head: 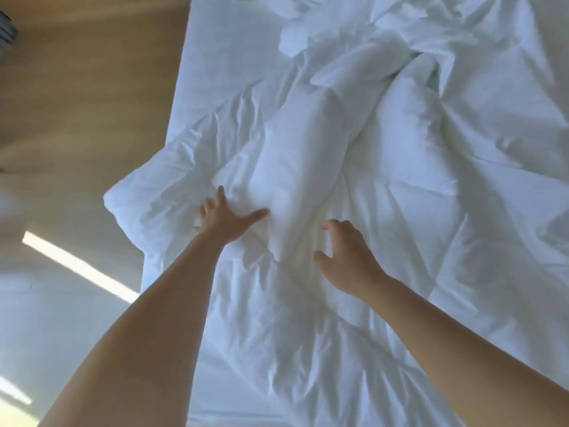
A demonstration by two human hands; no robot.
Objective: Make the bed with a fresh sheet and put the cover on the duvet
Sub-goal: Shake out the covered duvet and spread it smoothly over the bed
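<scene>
Left hand (220,218): fingers straight and spread, flat on the white duvet (415,186), nothing pinched. Its thumb tip touches the left foot of the ridge (292,161), a tall bunched fold in the duvet. Right hand (346,257): fingers loosely curled, thumb apart, nothing between them. It sits just right of the ridge's near end, over a yellowish crease; cannot tell if it touches the cloth. 2 bare forearms enter from the bottom edge.

The ridge starts between the 2 hands and runs away up the bed.
- Right of the ridge: a 2nd, lower fold, then wide crumpled cloth.
- Left of the ridge: a puffed duvet corner (129,195) hangs past the bed edge.
- Far left of the ridge: sheet (221,57), flat and smooth on the mattress.
- Beyond the ridge's far end: more crumpled white fabric; cover or duvet, cannot tell.
- Well left of the ridge: wood floor (92,112), with 1 bright strip of sunlight (80,266) across it.
</scene>
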